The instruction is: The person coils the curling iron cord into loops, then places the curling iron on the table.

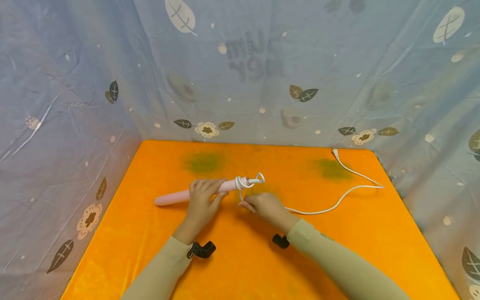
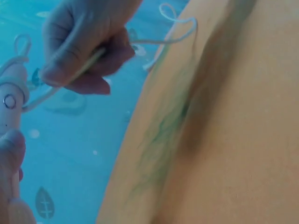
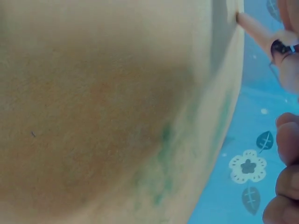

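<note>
A pink hair iron (image 1: 170, 198) is held slanting over the table by my left hand (image 1: 201, 202), which grips its middle from above. White cord (image 1: 318, 213) is looped around the iron's right end, with one loop standing out past the end. My right hand (image 1: 268, 208) pinches the cord between thumb and fingers, just below and right of those wraps. In the left wrist view, the cord runs through the right hand (image 2: 88, 42), and a round button (image 2: 9, 101) shows beside the wraps. The right wrist view catches curled right-hand fingers (image 3: 287, 177) at its edge.
The orange table (image 1: 240, 266) has dark green smudges toward the back. From the right hand the cord trails right, bends back and ends in a plug (image 1: 335, 153) near the far edge. A patterned curtain (image 1: 247, 104) stands behind and at both sides.
</note>
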The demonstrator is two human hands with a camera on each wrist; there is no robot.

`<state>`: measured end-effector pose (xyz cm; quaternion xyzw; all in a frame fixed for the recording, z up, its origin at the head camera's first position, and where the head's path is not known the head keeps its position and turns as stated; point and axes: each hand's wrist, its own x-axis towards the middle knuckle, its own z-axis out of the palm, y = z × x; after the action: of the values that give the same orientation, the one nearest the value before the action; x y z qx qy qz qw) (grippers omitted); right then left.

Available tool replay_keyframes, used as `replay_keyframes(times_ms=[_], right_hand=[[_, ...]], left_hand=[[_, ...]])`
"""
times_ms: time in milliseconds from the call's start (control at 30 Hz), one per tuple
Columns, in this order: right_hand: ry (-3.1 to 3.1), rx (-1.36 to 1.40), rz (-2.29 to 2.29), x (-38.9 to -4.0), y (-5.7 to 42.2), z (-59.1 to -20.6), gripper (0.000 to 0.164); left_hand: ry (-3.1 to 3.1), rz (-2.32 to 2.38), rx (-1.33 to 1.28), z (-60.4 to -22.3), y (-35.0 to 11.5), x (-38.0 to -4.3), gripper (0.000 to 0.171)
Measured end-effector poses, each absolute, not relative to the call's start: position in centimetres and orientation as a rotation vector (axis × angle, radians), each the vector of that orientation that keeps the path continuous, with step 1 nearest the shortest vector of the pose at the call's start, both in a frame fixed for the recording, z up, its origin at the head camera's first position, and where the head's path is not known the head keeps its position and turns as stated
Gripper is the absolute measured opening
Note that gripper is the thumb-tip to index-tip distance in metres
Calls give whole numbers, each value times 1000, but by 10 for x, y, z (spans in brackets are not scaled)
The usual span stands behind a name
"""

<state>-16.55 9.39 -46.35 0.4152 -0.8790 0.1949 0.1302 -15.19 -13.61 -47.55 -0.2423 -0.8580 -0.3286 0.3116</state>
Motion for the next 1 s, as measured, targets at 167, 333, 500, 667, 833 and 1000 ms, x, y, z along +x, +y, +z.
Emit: replay_keyframes(times_ms=[167, 333, 500, 667, 833, 1000], right_hand=[[-2469, 1201, 432, -157, 95, -459, 35], [-2449, 1201, 297, -150, 95, -453, 27], [-2488, 1222, -21, -144, 97, -445, 19], [-2461, 1257, -192, -142, 96, -432, 19], [-2446, 1269, -188, -144, 99, -425, 16], [-2425, 1252, -138, -148, 102, -419, 14]], left_hand=[[-2311, -816, -582, -477, -132, -158, 44], [-2355, -786, -550, -479, -129, -163, 42], [-2425, -718, -557, -485, -125, -164, 42], [-2447, -672, -586, -492, -125, -163, 43], [-2436, -663, -598, -496, -125, -164, 45], [-2430, -658, -592, -496, -126, -164, 46]])
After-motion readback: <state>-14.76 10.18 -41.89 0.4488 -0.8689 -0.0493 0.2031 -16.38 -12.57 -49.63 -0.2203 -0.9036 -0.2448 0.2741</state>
